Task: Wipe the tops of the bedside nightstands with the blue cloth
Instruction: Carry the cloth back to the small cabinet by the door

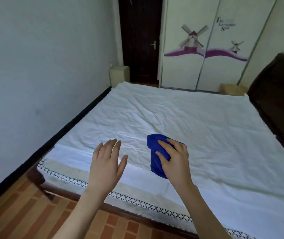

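Note:
A bunched blue cloth (154, 152) lies near the front edge of the bed, on the white sheet (181, 118). My right hand (174, 157) rests on top of it, fingers curled around the cloth. My left hand (106, 163) hovers flat and open over the sheet, to the left of the cloth, holding nothing. A pale nightstand (231, 89) stands at the far right corner of the bed, beside the dark headboard (279, 94). A pale box-like stand (119, 74) sits at the far left corner, by the door.
The bed fills the middle of the room, its left side close to the grey wall. A dark door (140, 40) and a wardrobe with windmill pictures (206, 45) stand beyond it. Brick-pattern floor (34, 213) lies between me and the bed's front edge.

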